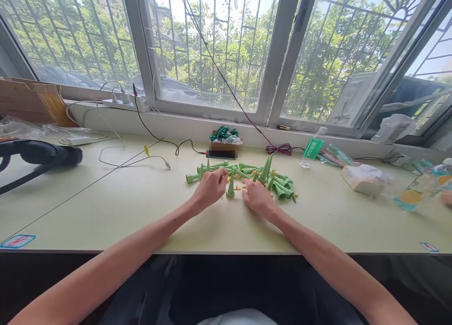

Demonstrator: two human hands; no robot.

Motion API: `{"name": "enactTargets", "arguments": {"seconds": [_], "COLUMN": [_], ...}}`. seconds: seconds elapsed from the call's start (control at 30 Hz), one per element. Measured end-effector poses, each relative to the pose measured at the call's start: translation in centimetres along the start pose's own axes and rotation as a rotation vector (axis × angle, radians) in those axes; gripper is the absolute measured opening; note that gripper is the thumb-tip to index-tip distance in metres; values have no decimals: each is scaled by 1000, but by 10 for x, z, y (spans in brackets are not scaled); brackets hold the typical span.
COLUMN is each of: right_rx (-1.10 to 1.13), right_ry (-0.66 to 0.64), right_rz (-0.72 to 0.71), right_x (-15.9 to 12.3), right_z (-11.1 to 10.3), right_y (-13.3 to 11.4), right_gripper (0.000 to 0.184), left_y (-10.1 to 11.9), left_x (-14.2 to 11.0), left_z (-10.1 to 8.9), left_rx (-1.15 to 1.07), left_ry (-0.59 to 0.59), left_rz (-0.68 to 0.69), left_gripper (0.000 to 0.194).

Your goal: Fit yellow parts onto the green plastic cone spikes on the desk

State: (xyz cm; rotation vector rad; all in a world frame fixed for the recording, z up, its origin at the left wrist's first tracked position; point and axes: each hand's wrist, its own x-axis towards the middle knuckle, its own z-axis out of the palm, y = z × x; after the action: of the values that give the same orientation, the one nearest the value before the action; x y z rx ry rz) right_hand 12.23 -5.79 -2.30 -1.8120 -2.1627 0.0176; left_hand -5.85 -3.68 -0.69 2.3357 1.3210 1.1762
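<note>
My left hand (211,186) hovers over the table with thumb and fingers pinched together; whatever they may hold is too small to make out. Just right of it, a green cone-shaped nozzle (230,186) stands upright on its wide base. My right hand (259,198) rests low on the table, fingers curled inward at the pile's near edge, and their tips hide what they grip. Between the hands lies a small yellow peg-like piece (237,188). More green cones (283,189) lie heaped beyond and right of my right hand, some upright (265,170), with yellow bits among them.
Behind the pile are a phone (221,152) and a small box with green wrapping (224,135). A bottle (313,147), a tissue pack (363,179) and another bottle (411,198) stand right. Cables (141,159) and a black headset-like object (42,153) lie left. Another person's hand (447,198) shows far right.
</note>
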Motion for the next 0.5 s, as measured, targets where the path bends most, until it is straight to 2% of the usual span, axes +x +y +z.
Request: {"name": "enactTargets", "arguments": {"seconds": [0.2, 0.3, 0.5], "right_rx": [27, 26, 42], "right_ry": [21, 25, 37], "right_rz": [-38, -55, -79], "right_x": [-2, -2, -1], "right_z": [-4, -4, -3], "right_y": [-2, -3, -3], "right_gripper": [29, 25, 21], "left_y": [-6, -8, -15], "left_x": [-2, -3, -3], "left_z": [0, 2, 8], "left_rx": [274, 332, 338], "left_ry": [-173, -247, -276], "left_rz": [-11, -13, 18], "left_gripper": [20, 22, 24]}}
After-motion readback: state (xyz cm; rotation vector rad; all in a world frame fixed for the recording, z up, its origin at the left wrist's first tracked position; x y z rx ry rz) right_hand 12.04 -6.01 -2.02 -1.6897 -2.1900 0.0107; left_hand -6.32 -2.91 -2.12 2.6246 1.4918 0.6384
